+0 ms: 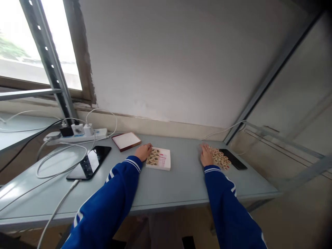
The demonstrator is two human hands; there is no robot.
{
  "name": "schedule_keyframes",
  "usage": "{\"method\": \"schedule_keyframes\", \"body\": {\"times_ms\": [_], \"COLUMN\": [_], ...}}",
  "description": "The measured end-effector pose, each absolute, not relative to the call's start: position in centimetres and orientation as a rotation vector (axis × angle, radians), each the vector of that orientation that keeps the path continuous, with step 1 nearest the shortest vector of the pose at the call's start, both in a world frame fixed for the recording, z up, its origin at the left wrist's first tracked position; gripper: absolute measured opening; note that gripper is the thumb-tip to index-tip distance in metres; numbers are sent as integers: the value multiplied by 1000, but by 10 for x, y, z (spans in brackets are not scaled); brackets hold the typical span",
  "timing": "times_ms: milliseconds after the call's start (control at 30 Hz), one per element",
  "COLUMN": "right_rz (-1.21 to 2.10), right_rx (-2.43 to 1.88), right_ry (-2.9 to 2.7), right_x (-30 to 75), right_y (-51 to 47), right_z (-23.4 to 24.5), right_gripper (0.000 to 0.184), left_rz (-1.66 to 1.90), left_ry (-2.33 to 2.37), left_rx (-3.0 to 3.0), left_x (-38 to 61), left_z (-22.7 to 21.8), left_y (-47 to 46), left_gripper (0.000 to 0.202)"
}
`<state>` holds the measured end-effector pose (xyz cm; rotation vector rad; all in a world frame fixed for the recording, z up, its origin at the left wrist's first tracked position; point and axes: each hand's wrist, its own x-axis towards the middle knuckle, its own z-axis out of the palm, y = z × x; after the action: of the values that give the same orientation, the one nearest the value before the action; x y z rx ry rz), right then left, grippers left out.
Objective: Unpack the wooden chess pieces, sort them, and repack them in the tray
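At the left edge of a shallow white box (pixel 166 166) is my left hand (pixel 143 152), its fingers closed over the box's side. Round wooden Chinese chess pieces (pixel 153 157) with dark marks fill the left part of that box; a printed paper with pink lettering (pixel 162 159) shows in the right part. My right hand (pixel 206 155) lies at the left side of a heap of similar pieces (pixel 220 158), some with reddish marks. Its fingers are stretched forward and slightly blurred. I see no piece in it.
A box lid (pixel 126 141), white inside with dark red sides, lies behind my left hand. To the left are a black tablet (pixel 89 162), white cables and a power strip (pixel 85 136) with chargers. A dark phone-like slab (pixel 234 159) lies beyond the heap. A wall (pixel 166 69) rises behind the table.
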<state>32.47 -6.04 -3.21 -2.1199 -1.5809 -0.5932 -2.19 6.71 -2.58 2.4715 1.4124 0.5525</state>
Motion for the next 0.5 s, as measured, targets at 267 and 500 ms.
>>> {"method": "schedule_keyframes", "body": {"times_ms": [267,500], "right_rz": [71,-123], "right_rx": [-1651,-1766], "right_ry": [-2415,-2442], "right_x": [162,139], "right_y": [1,14], "right_z": [16,9], "right_gripper": [30,24], "left_rz": [600,572], "left_ry": [1395,1409], "left_rx": [2486,2509], "left_x": [-22,-20], "left_z": [-28,-28], "left_y": [64,64], "left_gripper": [30,31]}}
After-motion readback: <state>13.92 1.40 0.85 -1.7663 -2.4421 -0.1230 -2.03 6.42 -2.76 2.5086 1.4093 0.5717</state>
